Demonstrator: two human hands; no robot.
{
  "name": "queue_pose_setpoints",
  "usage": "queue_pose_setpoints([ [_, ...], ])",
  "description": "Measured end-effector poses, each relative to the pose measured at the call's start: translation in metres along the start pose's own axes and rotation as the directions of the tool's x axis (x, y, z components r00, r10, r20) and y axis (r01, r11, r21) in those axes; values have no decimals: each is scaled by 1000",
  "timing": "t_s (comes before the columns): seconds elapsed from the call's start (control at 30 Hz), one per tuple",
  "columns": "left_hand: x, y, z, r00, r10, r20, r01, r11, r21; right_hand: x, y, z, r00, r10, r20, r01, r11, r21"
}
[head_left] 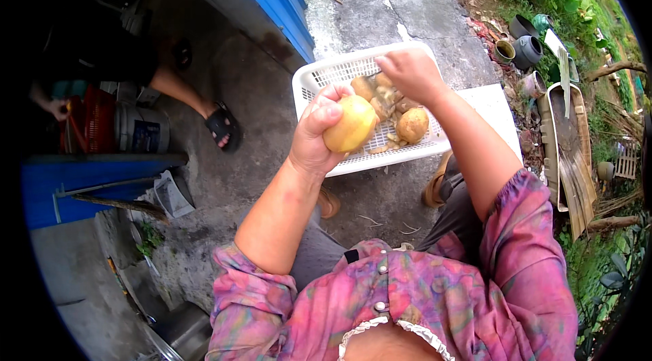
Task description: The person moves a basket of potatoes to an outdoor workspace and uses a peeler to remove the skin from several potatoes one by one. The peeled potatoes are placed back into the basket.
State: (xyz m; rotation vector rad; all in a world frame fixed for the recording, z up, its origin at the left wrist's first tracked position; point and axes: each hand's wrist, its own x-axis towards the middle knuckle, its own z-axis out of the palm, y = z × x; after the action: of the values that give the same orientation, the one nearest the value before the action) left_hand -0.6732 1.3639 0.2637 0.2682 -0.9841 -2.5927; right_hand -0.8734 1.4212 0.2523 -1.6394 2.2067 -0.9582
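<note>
My left hand is wrapped round a potato whose visible side is smooth, yellow and peeled. It is held up over the near left part of a white plastic basket. Above the basket's far right side is my right hand, its fingers curled closed; what they grip, if anything, I cannot make out. Down in the basket lies a brown-skinned potato. Several more potatoes and strips of peel lie around it, partly hidden by my hands.
A white flat surface adjoins the basket on the right. At the left, another person's sandalled foot rests on the concrete, near a red basket and a bucket. Pots and a long trough stand along the right.
</note>
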Motion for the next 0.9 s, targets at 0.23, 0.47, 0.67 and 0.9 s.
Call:
queue_pose_setpoints([
  [0.23,4,-1,3,917,-98,-387,43,988,-148,-13,-45,-1,951,-255,-177,224,958,-178],
  [0.47,1,-7,5,913,-113,-391,70,990,-123,-13,-35,9,876,-439,-202,322,841,-434],
  [0.67,0,-2,0,958,-102,-268,79,992,-95,0,9,-3,982,-49,-185,-4,961,-278],
  [0.9,-1,-2,6,918,-20,-395,-34,991,-129,-8,-42,0,981,-166,-104,159,985,-67],
])
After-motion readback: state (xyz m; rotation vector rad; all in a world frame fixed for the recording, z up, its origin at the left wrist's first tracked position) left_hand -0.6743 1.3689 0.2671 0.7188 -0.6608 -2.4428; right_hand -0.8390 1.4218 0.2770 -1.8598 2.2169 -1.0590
